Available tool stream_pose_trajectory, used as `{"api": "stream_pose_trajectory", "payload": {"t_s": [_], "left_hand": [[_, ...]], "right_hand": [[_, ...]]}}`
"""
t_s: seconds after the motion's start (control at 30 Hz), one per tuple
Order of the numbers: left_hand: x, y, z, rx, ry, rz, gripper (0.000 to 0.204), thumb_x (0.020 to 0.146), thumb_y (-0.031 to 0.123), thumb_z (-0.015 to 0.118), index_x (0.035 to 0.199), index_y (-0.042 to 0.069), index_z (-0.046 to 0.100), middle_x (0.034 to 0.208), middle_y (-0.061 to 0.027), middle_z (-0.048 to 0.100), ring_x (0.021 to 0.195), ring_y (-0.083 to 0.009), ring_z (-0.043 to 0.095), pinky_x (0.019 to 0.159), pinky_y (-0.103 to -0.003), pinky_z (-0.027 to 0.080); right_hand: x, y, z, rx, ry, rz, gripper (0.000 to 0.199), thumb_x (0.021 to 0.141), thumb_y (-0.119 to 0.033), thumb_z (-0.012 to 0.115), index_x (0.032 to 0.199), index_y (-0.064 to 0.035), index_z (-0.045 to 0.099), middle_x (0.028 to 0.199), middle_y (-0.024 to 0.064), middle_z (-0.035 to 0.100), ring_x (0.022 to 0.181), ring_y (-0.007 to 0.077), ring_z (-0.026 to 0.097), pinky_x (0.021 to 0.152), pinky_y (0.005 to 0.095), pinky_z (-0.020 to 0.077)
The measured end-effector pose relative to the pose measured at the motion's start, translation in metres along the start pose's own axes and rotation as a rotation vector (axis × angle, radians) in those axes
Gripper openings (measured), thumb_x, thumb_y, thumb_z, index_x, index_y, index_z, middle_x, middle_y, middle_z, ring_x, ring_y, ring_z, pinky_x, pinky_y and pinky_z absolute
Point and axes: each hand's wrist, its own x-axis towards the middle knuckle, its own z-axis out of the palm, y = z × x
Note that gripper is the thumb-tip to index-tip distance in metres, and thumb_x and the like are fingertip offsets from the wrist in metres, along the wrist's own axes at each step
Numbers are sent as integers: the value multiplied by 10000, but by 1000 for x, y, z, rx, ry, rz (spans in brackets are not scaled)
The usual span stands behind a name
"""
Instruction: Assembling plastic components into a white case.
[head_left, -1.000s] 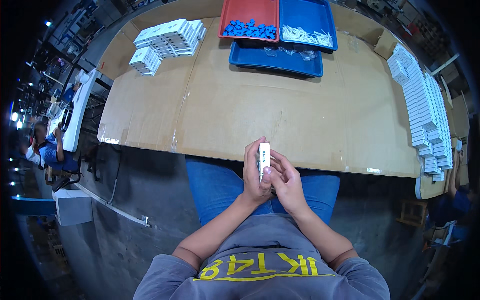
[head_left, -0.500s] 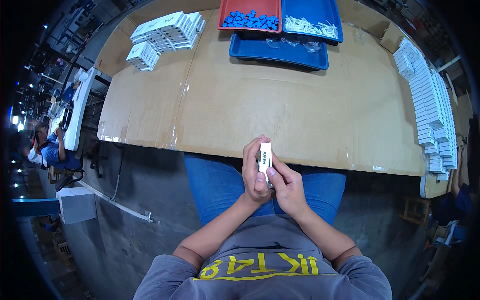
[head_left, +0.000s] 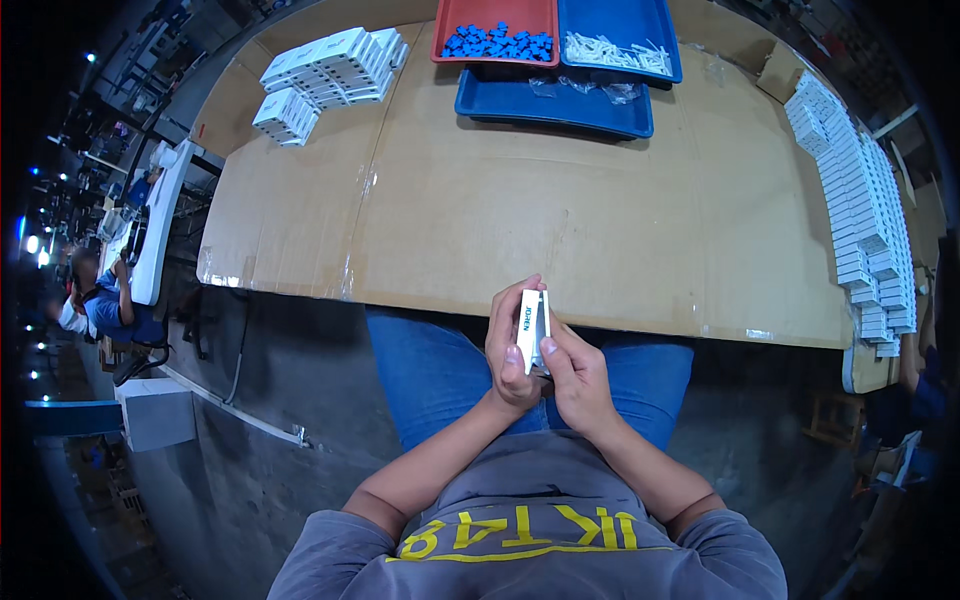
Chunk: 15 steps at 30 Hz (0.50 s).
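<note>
A small white box-like case [head_left: 528, 328] with dark lettering is held upright between my two hands, just past the table's near edge and above my lap. A dark, narrow gap shows along its right side, between the lettered face and a thin white edge. My left hand [head_left: 508, 352] wraps round the left side, its thumb on the lower front. Along the right edge, my right hand [head_left: 580, 378] grips with its thumb near the gap. The far side of the case is hidden behind my fingers.
On the cardboard-covered table [head_left: 480, 220], a red tray [head_left: 495, 57] holds blue pieces and a blue tray [head_left: 672, 30] holds white sticks. A nearer blue tray [head_left: 550, 122] has clear plastic. White boxes [head_left: 325, 70] are stacked left, more white boxes [head_left: 860, 210] right. A person [head_left: 110, 305] sits far left.
The white case has turned slightly, and a gap now shows widened along its right side. My right thumb has shifted a little toward that edge.
</note>
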Motion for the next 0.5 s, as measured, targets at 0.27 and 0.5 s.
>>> {"api": "stream_pose_trajectory", "payload": {"t_s": [0.27,0.5], "left_hand": [[10,-9,-13,354,-207,172,1149,976,809,414,1650,-87,163,1539,-260,412,1387,-351,480,1195,-445,350],[20,22,-8,-550,-54,-798,818,1094,690,193,1590,66,380,1376,-147,625,1288,-258,635,1098,-402,528]], "right_hand": [[14,-9,-21,279,12,231,540,1091,-208,614,1572,-6,474,1328,90,619,1201,141,604,933,290,555],[21,-22,-34,-676,-9,-422,834,806,-322,861,1534,-73,538,1547,225,507,1430,444,490,1175,528,425]]}}
